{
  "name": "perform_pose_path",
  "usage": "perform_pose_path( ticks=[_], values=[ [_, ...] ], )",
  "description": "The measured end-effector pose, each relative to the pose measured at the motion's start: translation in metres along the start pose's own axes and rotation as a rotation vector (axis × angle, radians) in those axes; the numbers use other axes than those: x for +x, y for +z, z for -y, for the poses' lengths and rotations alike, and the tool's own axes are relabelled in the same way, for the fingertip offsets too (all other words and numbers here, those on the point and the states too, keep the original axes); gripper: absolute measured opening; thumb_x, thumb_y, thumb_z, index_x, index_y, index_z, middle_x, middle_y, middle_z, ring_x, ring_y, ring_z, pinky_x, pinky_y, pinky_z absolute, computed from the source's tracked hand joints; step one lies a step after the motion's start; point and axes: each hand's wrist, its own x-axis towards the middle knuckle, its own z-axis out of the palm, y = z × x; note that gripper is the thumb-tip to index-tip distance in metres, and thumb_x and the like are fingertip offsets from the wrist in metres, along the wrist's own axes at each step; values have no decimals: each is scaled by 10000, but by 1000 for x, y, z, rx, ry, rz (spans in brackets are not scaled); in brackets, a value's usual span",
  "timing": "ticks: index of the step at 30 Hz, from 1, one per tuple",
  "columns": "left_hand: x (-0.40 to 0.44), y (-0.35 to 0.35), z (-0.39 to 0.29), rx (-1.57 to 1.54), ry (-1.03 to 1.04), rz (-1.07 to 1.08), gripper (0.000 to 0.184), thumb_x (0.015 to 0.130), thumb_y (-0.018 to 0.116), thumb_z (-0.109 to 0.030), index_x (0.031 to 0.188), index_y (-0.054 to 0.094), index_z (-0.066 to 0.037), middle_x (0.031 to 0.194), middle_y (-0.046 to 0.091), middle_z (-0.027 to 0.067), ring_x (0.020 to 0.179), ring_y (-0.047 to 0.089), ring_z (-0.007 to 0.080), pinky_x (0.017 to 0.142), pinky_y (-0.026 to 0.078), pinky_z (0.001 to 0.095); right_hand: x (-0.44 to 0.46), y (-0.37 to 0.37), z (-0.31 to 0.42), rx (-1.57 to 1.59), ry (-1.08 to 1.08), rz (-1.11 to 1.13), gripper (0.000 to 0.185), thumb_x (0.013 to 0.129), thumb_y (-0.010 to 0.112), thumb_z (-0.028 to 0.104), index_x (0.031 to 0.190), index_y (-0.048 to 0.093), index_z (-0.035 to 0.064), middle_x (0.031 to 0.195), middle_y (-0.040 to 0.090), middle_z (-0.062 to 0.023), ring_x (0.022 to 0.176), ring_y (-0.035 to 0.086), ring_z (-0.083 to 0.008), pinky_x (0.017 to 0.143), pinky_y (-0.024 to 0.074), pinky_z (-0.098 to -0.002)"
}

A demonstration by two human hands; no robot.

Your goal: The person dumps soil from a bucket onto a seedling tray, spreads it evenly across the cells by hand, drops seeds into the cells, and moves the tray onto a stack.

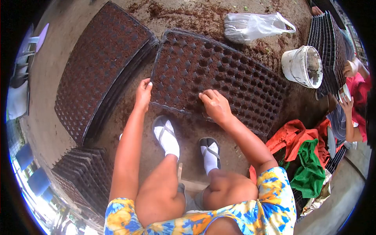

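A black seedling tray (pixel 178 78) filled with dark brown soil lies in front of me, its cells in rows. Cells on its right side show dark round hollows, while those on the left look level with soil. My left hand (pixel 144 95) grips the tray's left edge, thumb on top. Over the near middle of the tray, my right hand (pixel 216 105) is closed, fingertips bunched down at the cells beside the hollowed rows. What those fingers hold, if anything, is hidden.
A stack of soil-filled trays (pixel 98 51) stands left, more trays (pixel 84 172) below it. A plastic bag (pixel 254 27) and white bucket (pixel 295 64) sit at the back right. Red cloth (pixel 291 135) and green cloth (pixel 307 168) lie right, near another person's hands (pixel 348 103).
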Motion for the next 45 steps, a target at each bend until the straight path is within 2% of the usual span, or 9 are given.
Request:
perform_pose_path(
  ticks=[4, 16, 20, 24, 28, 34, 38, 41, 45],
  values=[
    [0, -1, 0, 6, 5, 12, 285, 931, 532, -140, 1190, 518, -23, 1133, 570, 63, 1069, 509, 150, 958, 360, 288, 10, 0, -12, -13, -25, 56, 223, 730, 577, 46, 943, 640, 59, 907, 598, -90, 867, 591, -267, 714, 518, -371],
    [1, -1, 1, 0, 1, 19, 292, 933, 528, -130, 1203, 506, -20, 1137, 570, 60, 1068, 509, 150, 960, 360, 288, 46, -5, -41, -115, 1, -163, 180, 755, 603, 48, 930, 641, 70, 915, 613, -71, 850, 604, -263, 704, 518, -364],
    [-2, -2, 4, 10, -13, 18, 288, 934, 525, -130, 1201, 510, -22, 1139, 569, 56, 1065, 510, 147, 961, 358, 286, 58, -23, -43, -72, 43, -57, 162, 766, 598, 49, 917, 645, 85, 911, 610, -76, 856, 605, -269, 709, 522, -368],
    [-4, -2, 6, 7, 1, 7, 265, 934, 520, -133, 1174, 529, -20, 1116, 574, 55, 1044, 514, 144, 946, 368, 281, 72, -9, -61, -152, 59, -182, 141, 775, 605, 61, 905, 649, 92, 912, 616, -78, 886, 611, -264, 726, 522, -379],
    [-6, -5, -2, -10, 5, 0, 267, 930, 532, -155, 1162, 539, -21, 1103, 577, 51, 1038, 512, 140, 940, 367, 277, 85, -33, -63, -74, 161, -59, 159, 760, 661, 66, 917, 656, 87, 910, 623, -79, 884, 607, -288, 731, 511, -387],
    [-17, -16, 7, -33, -67, 27, 313, 924, 547, -191, 1193, 528, -31, 1131, 569, 49, 1096, 492, 147, 989, 320, 288, 102, -27, -80, -178, 77, -207, 141, 778, 625, 70, 912, 654, 98, 914, 622, -82, 882, 613, -279, 728, 523, -384],
    [-28, -15, 10, -7, -83, 3, 339, 918, 559, -259, 1195, 535, -66, 1067, 583, 15, 970, 505, 115, 855, 365, 273, 81, -31, -27, 11, -15, -255, 163, 763, 630, 51, 920, 650, 88, 895, 620, -86, 860, 616, -273, 720, 526, -386],
    [-26, -20, 17, 35, -128, 51, 323, 916, 550, -322, 1171, 546, -123, 988, 581, -35, 841, 476, 78, 688, 343, 260, 43, -8, 25, 186, -113, -8, 177, 760, 614, 41, 932, 641, 74, 890, 614, -101, 846, 608, -290, 722, 521, -385],
    [-28, -19, 17, -5, -200, 69, 266, 922, 542, -324, 1118, 547, -145, 951, 565, -55, 850, 479, 74, 688, 364, 273, 20, 25, 53, 86, -245, 218, 170, 771, 538, 92, 922, 600, 44, 908, 559, -104, 882, 570, -258, 745, 495, -374]
  ],
)
